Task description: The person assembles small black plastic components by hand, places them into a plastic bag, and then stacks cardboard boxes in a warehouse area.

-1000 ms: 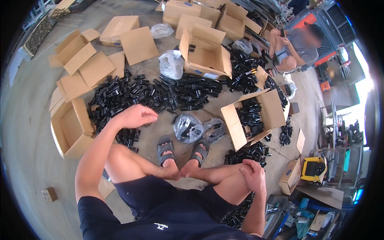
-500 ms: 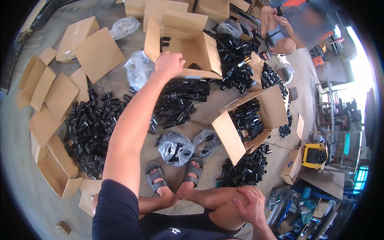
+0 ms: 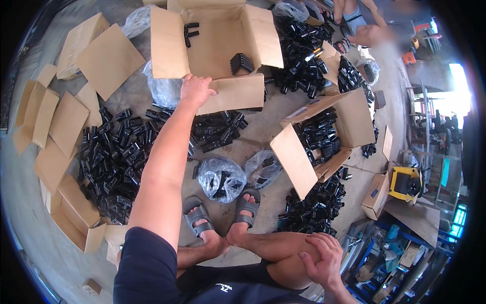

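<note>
At the far middle stands a large open cardboard box (image 3: 216, 50), its mouth facing me. My left hand (image 3: 196, 92) is closed over the left end of its near flap (image 3: 237, 93), fingers curled on the upper edge. Inside the box, a stacked block of black parts (image 3: 242, 64) sits near the right front corner. A few black tubular parts (image 3: 190, 34) lie along its left wall. Black parts (image 3: 217, 133) are heaped just below the flap. My right hand (image 3: 324, 257) rests on my right knee, holding nothing, with fingers stretched out.
A wide heap of black parts (image 3: 114, 167) lies on the left, beside flattened cardboard (image 3: 63, 121). Another open box (image 3: 357, 119), filled with black parts, stands at the right. Clear plastic bags (image 3: 221, 178) lie before my feet. A person (image 3: 367, 33) sits at the far right.
The large box has come closer and tipped toward me, so more of its inside shows. My left hand has shifted slightly left with its near edge. My right hand stays on the knee.
</note>
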Tool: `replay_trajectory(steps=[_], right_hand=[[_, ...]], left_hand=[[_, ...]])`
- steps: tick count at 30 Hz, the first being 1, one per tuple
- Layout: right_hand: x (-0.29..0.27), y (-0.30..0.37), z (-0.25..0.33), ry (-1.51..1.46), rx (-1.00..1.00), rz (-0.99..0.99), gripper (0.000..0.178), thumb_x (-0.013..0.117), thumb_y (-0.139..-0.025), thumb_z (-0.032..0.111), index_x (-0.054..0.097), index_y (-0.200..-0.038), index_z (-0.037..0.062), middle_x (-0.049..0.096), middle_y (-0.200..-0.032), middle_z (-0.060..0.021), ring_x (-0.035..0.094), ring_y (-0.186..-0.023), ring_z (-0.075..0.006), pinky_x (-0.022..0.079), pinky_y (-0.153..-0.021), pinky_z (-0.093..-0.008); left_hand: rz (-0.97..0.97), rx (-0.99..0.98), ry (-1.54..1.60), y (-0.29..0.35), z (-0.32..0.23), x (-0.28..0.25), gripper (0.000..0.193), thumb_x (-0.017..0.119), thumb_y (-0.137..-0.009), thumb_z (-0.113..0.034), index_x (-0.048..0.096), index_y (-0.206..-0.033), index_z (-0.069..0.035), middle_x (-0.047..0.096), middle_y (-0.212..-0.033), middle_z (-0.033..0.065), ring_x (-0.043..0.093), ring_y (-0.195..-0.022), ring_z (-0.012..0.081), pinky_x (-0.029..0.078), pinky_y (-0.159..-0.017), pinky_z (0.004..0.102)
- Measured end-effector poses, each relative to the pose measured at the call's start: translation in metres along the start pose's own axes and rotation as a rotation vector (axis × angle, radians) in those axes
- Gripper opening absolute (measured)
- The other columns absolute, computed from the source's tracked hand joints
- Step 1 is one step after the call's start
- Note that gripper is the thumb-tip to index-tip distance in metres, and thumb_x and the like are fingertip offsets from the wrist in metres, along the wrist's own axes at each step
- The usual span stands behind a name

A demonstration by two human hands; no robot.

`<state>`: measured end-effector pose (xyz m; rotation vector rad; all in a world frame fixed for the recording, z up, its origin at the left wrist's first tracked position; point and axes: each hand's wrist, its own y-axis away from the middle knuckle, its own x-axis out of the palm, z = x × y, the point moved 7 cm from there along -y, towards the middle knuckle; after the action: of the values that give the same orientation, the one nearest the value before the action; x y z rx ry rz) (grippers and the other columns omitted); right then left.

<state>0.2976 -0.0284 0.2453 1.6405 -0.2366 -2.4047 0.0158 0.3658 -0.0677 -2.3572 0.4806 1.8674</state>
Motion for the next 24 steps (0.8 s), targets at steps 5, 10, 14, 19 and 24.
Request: replay_trajectory(steps=[5,10,14,19,24], right_hand=[[-0.004,0.007,0.002,0.004,-0.027,-0.011,0.04,0.083,-0.073,0.028,0.072,-0.102,0.0032,0.075,-0.107,-0.0121,0.07,-0.103,-0.0339,0.054,-0.091,-0.0448],[-0.003,0.007,0.0,-0.028,-0.022,0.0,0.041,0.083,-0.074,0.029,0.071,-0.102,0.0021,0.074,-0.107,-0.0132,0.07,-0.104,-0.0349,0.054,-0.092,-0.045],[0.0,0.008,-0.002,-0.051,-0.035,0.02,0.042,0.083,-0.074,0.028,0.071,-0.104,0.0018,0.074,-0.109,-0.013,0.069,-0.105,-0.035,0.053,-0.093,-0.045],[0.005,0.001,-0.004,-0.045,-0.026,0.138,0.042,0.083,-0.074,0.028,0.071,-0.105,0.002,0.073,-0.11,-0.0128,0.068,-0.107,-0.0347,0.052,-0.095,-0.0455],[0.02,-0.025,-0.025,-0.259,0.021,0.411,0.044,0.084,-0.076,0.028,0.071,-0.108,0.0008,0.072,-0.113,-0.0165,0.067,-0.11,-0.0368,0.051,-0.098,-0.048]], left_hand=[[0.005,0.022,-0.084,0.002,-0.009,0.003,0.044,0.071,-0.09,-0.048,0.071,-0.113,-0.01,0.076,-0.105,0.0108,0.068,-0.11,0.0273,0.038,-0.111,0.0433],[-0.008,0.025,-0.116,0.011,-0.014,0.0,0.047,0.07,-0.092,-0.047,0.067,-0.12,-0.01,0.074,-0.113,0.0118,0.066,-0.116,0.0274,0.035,-0.115,0.0446],[-0.084,0.021,-0.137,0.019,-0.015,0.003,0.055,0.071,-0.09,-0.049,0.061,-0.128,-0.01,0.07,-0.124,0.0128,0.063,-0.122,0.0283,0.033,-0.117,0.0464],[-0.019,-0.019,-0.143,0.017,-0.015,0.015,0.062,0.076,-0.085,-0.053,0.06,-0.13,-0.013,0.07,-0.127,0.0084,0.062,-0.126,0.0266,0.029,-0.121,0.0448],[0.082,-0.009,-0.177,0.007,-0.015,0.019,0.07,0.077,-0.083,-0.053,0.055,-0.135,-0.011,0.066,-0.132,0.0113,0.058,-0.13,0.0286,0.03,-0.121,0.048]])
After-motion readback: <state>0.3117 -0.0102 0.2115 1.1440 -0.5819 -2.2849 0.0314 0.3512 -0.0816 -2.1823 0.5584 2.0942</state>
